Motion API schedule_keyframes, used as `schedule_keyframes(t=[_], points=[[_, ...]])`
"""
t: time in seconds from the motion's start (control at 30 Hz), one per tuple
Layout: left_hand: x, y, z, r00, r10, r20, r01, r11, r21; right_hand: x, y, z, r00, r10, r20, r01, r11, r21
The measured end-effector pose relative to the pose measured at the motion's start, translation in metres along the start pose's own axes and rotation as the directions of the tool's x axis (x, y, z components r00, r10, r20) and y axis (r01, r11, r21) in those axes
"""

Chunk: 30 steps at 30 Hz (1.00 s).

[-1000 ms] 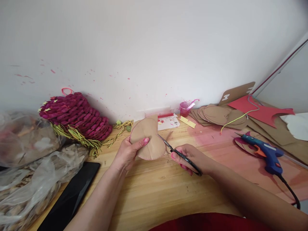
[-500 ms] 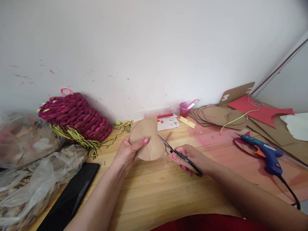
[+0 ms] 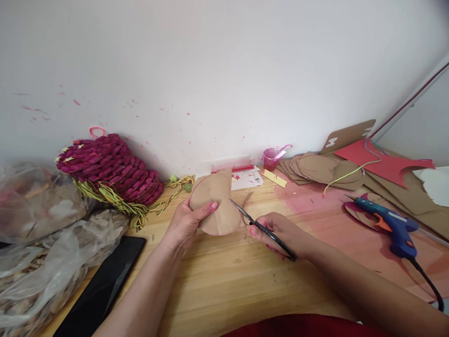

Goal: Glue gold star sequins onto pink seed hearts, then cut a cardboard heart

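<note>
Over the middle of the wooden table, my left hand (image 3: 191, 220) pinches a brown cardboard piece (image 3: 215, 192) with rounded lobes and a drawn outline, its thumb on top. My right hand (image 3: 277, 234) is closed around the black handles of a pair of scissors (image 3: 257, 224). The blades point up and left, and their tips meet the cardboard at the notch on its right edge. A thin curled cardboard strip (image 3: 247, 202) lies by the blades. The fingers beneath the cardboard are hidden.
On the left are a magenta braided piece (image 3: 112, 168), plastic bags (image 3: 59, 267) and a black flat object (image 3: 105, 285). Toward the right lie stacked cardboard shapes (image 3: 312, 168), red paper (image 3: 382, 161) and a blue glue gun (image 3: 389, 224). A pink-stained cup (image 3: 271, 159) stands by the wall.
The scissors have closed somewhat at the notch, with the handles drawn closer together. My left hand keeps its hold on the cardboard. The view has shifted slightly.
</note>
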<state>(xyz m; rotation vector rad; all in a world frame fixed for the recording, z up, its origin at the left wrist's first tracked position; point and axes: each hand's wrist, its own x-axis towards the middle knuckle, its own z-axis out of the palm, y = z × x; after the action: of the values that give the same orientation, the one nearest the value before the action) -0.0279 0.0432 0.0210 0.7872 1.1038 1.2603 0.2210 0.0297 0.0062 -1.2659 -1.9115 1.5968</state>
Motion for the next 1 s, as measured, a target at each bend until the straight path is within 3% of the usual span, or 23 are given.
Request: schedule_keyframes(t=[0.2, 0.7, 1.0], points=[[0.000, 0.000, 0.000, 1.000, -0.001, 0.007, 0.001, 1.000, 0.001, -0.003, -0.010, 0.002, 0.999, 0.039, -0.017, -0.040, 0.999, -0.036], [-0.001, 0.001, 0.001, 1.000, -0.001, -0.006, 0.001, 1.000, -0.002, -0.001, -0.013, 0.003, 0.990, -0.127, -0.061, 0.115, 0.979, -0.170], [-0.002, 0.002, -0.004, 0.999, -0.027, 0.029, 0.027, 0.999, 0.021, -0.002, -0.011, 0.005, 0.996, 0.074, -0.038, -0.075, 0.997, -0.001]])
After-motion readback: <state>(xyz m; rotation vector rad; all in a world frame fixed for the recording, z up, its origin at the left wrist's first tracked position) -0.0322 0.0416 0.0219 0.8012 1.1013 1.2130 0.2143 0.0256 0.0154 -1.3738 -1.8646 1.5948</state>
